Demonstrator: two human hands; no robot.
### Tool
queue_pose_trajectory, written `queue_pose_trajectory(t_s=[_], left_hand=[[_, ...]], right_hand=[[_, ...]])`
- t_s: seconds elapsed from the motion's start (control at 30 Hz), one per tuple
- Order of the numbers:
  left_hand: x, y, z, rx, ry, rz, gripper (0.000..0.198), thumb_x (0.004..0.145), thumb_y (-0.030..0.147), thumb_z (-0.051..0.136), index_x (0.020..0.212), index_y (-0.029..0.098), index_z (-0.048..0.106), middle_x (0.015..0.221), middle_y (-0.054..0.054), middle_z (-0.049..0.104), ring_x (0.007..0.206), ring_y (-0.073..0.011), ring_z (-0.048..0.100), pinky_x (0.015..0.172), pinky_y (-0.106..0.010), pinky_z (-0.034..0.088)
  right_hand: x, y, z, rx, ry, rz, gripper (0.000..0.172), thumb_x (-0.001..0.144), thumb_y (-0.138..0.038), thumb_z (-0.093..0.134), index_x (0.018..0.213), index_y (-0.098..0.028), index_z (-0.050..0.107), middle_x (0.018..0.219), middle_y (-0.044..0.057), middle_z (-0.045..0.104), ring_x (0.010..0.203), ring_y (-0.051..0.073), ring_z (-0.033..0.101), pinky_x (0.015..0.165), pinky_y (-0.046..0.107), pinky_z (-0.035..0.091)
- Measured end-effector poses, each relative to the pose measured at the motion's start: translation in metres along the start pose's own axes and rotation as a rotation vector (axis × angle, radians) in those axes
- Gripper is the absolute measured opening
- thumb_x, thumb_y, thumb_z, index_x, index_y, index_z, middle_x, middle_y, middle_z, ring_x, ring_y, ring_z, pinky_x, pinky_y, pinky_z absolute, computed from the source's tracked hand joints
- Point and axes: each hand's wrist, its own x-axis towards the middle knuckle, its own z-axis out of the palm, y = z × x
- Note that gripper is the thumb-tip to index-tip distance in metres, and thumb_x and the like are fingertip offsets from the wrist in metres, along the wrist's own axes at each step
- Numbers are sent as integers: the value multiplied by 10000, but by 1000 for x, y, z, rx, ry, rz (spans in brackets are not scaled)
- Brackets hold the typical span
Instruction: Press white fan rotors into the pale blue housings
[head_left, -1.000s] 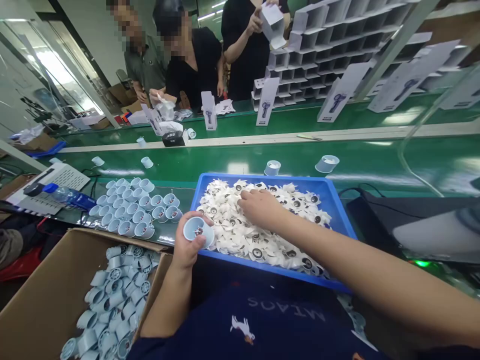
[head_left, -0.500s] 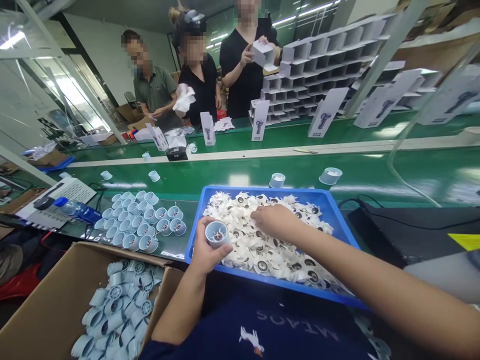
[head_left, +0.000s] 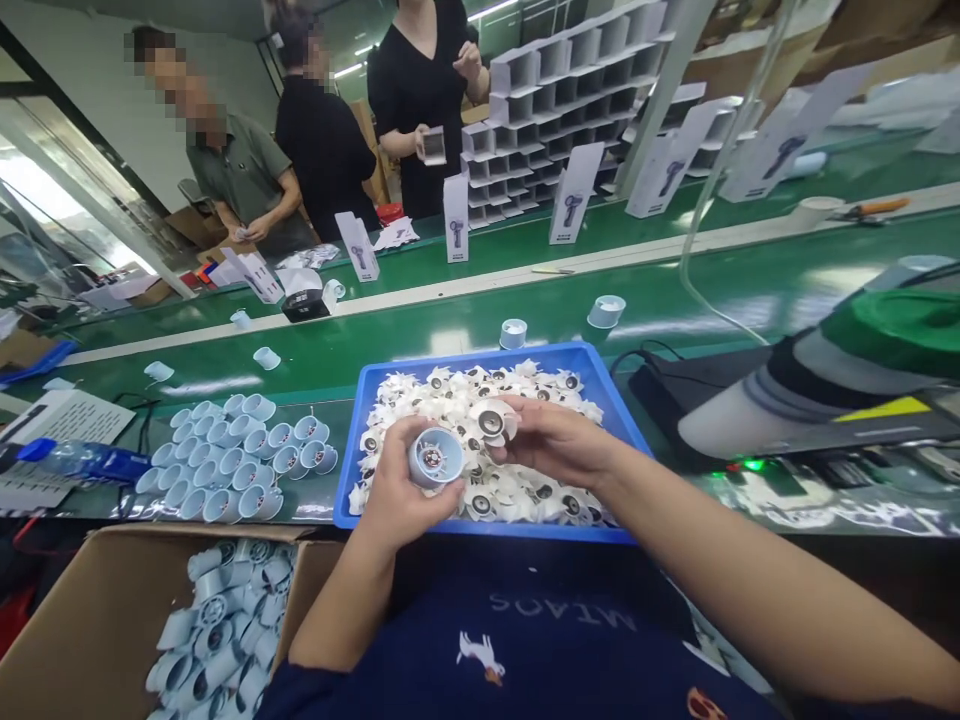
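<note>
My left hand [head_left: 401, 490] is wrapped round a light blue cup-shaped housing [head_left: 437, 457], its open end facing me and a small motor part showing inside. Just right of it, my right hand [head_left: 551, 437] pinches a white fan impeller [head_left: 495, 420] with a dark ring at its hub. The two parts are close but apart. Below both hands lies a blue tray [head_left: 349, 500] heaped with more white impellers. Left of the tray, several rows of the same blue housings [head_left: 225, 455] stand on the bench, some with motor parts visible inside.
A cardboard box [head_left: 82, 610] of blue housings sits at lower left. A water bottle [head_left: 82, 458] lies on the left. Behind runs a green conveyor [head_left: 397, 330] with a few housings and upright printed boxes [head_left: 456, 218]. A green-topped cylinder [head_left: 817, 370] leans in at right; co-workers stand opposite.
My right hand has come up from the impeller pile holding one impeller, now beside the housing. My left hand still grips the housing. The view has swung right; co-workers have shifted posture.
</note>
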Motion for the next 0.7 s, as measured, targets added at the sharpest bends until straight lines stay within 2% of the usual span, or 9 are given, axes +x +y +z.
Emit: queue_pose_trajectory(t_s=[0.1, 0.2, 0.27, 0.33, 0.4, 0.43, 0.53, 0.63, 0.7], left_hand=[[8, 9, 9, 88, -4, 54, 618, 701, 338, 858, 1207, 236, 517, 1150, -72, 646, 1071, -233, 658, 936, -372, 536], [17, 20, 12, 237, -15, 188, 563, 748, 360, 836, 1214, 239, 545, 1246, -98, 654, 1181, -263, 628, 1004, -423, 509], [21, 25, 13, 358, -16, 249, 582, 776, 368, 814, 1274, 248, 537, 1268, -103, 665, 1182, -271, 632, 1011, -444, 499], [21, 28, 14, 449, -37, 290, 578, 802, 353, 785, 1308, 253, 523, 1217, -97, 699, 1107, -265, 669, 977, -445, 507], [20, 29, 19, 502, -53, 343, 554, 818, 305, 752, 1316, 246, 516, 1178, -95, 720, 1066, -264, 689, 954, -445, 512], [19, 30, 22, 515, -51, 366, 549, 820, 277, 737, 1320, 241, 513, 1177, -99, 723, 1069, -266, 692, 952, -447, 513], [17, 30, 31, 485, -23, 383, 557, 825, 269, 721, 1336, 245, 501, 1164, -98, 730, 1059, -259, 701, 924, -436, 531], [22, 30, 29, 377, -82, 404, 563, 829, 422, 743, 1321, 263, 520, 1141, -94, 737, 1009, -242, 714, 867, -407, 556], [31, 27, 18, 338, -148, 443, 492, 800, 522, 761, 1181, 253, 602, 1118, -101, 743, 983, -241, 717, 842, -392, 556]], right_hand=[[-8, 0, 3, 119, -23, -23, 459, 720, -561, 679, 890, -174, 498, 773, 11, 516, 646, 117, 524, 672, 277, 501], [-15, -3, 3, 131, -1, -77, 407, 785, -494, 724, 988, -172, 581, 823, 20, 556, 697, 120, 532, 706, 262, 484], [-20, -7, 5, -91, 62, -206, 294, 842, -379, 715, 1058, -193, 643, 948, 44, 586, 797, 141, 548, 787, 291, 480], [-25, -10, 9, -500, 148, -377, 196, 883, -262, 678, 1074, -219, 694, 1054, 66, 576, 917, 187, 559, 867, 360, 469], [-27, -9, 13, -854, 197, -464, 158, 900, -189, 654, 1041, -216, 722, 1068, 81, 557, 945, 220, 571, 857, 408, 475], [-27, -7, 15, -932, 199, -460, 148, 894, -165, 664, 1020, -209, 727, 1060, 83, 549, 932, 225, 581, 837, 415, 487], [-23, 0, 14, -927, 168, -422, 141, 875, -144, 697, 994, -213, 728, 1027, 71, 540, 875, 207, 611, 783, 394, 531], [-31, 6, 3, -800, 168, -542, 176, 923, -234, 660, 1083, -284, 713, 1115, 72, 548, 975, 209, 631, 846, 385, 568], [-50, 11, -10, -791, 231, -641, 234, 954, -298, 618, 1173, -355, 678, 1227, 71, 543, 1072, 215, 629, 896, 376, 579]])
